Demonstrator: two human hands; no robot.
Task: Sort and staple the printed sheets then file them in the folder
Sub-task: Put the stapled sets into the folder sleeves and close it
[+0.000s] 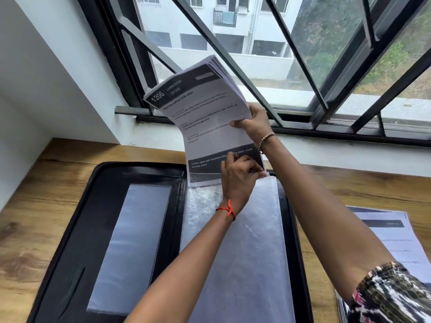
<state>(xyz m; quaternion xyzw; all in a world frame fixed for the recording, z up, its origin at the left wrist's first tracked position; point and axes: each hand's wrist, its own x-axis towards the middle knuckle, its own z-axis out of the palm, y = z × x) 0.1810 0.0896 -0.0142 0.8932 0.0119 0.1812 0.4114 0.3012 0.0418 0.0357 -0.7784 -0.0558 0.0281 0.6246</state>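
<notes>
Fingers (pixel 240 123) of right hand (pixel 255 123) grip stack of sheets (pixel 210 117) by side edge, upright over open folder (pixel 77 206) on bench (pixel 35 194). Left hand (pixel 238 180) pinches its bottom corner, at clear sleeve (pixel 256 229).

A barred window (pixel 268 73) was set behind the wooden surface (pixel 42 206); beyond the window, a white building (pixel 198 24) was seen.

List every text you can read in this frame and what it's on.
"1206": header, top sheet of held stack.
"LIVING ROOM": same header.
"Wipe the coffee table clean": title below.
"Coffee table (with dust/water marks)", "storage place": bottom band, partly behind left hand.
Body text: too small.
Sheets at right: blurred.
</notes>
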